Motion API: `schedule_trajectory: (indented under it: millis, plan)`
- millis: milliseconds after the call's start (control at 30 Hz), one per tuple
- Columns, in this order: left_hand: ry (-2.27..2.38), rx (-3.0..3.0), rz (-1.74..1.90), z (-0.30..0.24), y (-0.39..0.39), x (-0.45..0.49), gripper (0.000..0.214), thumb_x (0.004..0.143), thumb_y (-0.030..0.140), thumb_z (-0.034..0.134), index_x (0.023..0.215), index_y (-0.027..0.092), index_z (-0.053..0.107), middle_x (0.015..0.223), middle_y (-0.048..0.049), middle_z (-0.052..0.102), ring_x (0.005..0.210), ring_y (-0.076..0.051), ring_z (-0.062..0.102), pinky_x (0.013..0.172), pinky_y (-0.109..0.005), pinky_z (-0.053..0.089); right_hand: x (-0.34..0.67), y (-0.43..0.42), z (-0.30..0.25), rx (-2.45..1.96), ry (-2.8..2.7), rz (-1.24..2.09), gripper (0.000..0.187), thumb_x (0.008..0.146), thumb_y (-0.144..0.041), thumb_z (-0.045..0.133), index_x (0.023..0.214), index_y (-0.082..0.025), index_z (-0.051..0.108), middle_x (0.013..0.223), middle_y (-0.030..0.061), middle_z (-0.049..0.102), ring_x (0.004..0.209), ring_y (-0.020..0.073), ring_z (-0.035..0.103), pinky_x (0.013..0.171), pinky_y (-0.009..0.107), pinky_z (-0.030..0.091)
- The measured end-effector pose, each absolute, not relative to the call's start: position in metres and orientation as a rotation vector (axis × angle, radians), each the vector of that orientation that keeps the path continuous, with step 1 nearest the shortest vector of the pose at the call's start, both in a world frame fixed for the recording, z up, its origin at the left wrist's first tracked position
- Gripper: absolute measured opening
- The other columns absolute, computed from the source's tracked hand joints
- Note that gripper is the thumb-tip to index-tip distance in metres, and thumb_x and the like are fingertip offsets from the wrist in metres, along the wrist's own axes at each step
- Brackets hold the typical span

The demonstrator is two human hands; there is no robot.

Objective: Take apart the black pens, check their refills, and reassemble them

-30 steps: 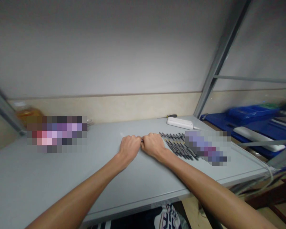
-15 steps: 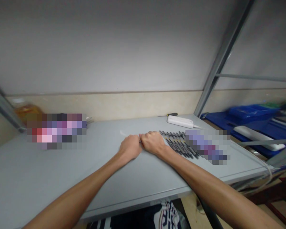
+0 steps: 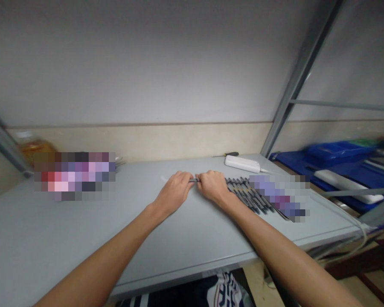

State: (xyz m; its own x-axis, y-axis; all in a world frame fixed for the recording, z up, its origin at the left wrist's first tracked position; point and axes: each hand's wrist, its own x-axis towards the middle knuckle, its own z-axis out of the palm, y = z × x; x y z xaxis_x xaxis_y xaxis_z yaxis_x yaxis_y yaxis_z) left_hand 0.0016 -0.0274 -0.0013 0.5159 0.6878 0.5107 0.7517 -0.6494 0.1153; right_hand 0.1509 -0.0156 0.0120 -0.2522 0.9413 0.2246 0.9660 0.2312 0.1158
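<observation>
Over the middle of the grey desk, my left hand (image 3: 176, 189) and my right hand (image 3: 212, 184) are both closed on one slim dark pen (image 3: 194, 180). Only its short middle stretch shows in the gap between my fingers; the rest is hidden in my hands. Just right of my right hand lies a row of similar dark pens (image 3: 254, 199), side by side and slanting, partly covered by that hand and wrist. A pixelated purple-blue item (image 3: 275, 194) adjoins the row on its right.
A white power strip (image 3: 242, 163) and a screwdriver (image 3: 231, 154) lie at the back of the desk (image 3: 166, 251). To the left are a pixelated pink and purple item (image 3: 77, 175) and a bottle of amber liquid (image 3: 35, 147). Blue trays (image 3: 336, 149) stand beyond the metal post on the right.
My hands, which were pressed close together, have moved slightly apart. More of the pen shows between them, and my right hand has shifted a little right, towards the row.
</observation>
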Motion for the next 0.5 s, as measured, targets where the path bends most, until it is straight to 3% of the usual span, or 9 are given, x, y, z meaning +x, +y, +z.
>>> schedule_trajectory:
  millis: [233, 367, 500]
  plan:
    - [-1.404, -2.750, -0.991, 0.0026, -0.0263, -0.0014, 0.035, 0.090, 0.027, 0.033, 0.071, 0.015, 0.060, 0.063, -0.0032, 0.057, 0.063, -0.014, 0.051, 0.064, -0.025, 0.037, 0.1533, -0.0191, 0.0157, -1.740, -2.405, -0.394, 0.050, 0.093, -0.033, 0.021, 0.092, -0.017, 0.068, 0.082, 0.0155, 0.069, 0.080, 0.0250, 0.066, 0.065, 0.031, 0.044]
    - [-1.835, -2.936, -1.214, 0.0014, -0.0233, -0.0026, 0.044, 0.088, 0.038, 0.031, 0.060, 0.015, 0.058, 0.043, 0.0042, 0.040, 0.041, -0.010, 0.036, 0.047, -0.023, 0.026, 0.1503, -0.0212, 0.0152, -1.694, -2.414, -0.432, 0.046, 0.093, -0.031, 0.024, 0.091, -0.017, 0.067, 0.083, 0.0151, 0.069, 0.081, 0.0233, 0.065, 0.066, 0.030, 0.043]
    - [-1.928, -2.931, -1.483, -0.0031, -0.0201, -0.0063, 0.042, 0.086, 0.042, 0.034, 0.062, 0.015, 0.056, 0.046, 0.0046, 0.041, 0.044, -0.009, 0.037, 0.047, -0.022, 0.026, 0.1487, -0.0204, 0.0124, -1.687, -2.414, -0.418, 0.043, 0.093, -0.031, 0.026, 0.091, -0.017, 0.066, 0.084, 0.0141, 0.068, 0.082, 0.0219, 0.064, 0.067, 0.028, 0.042]
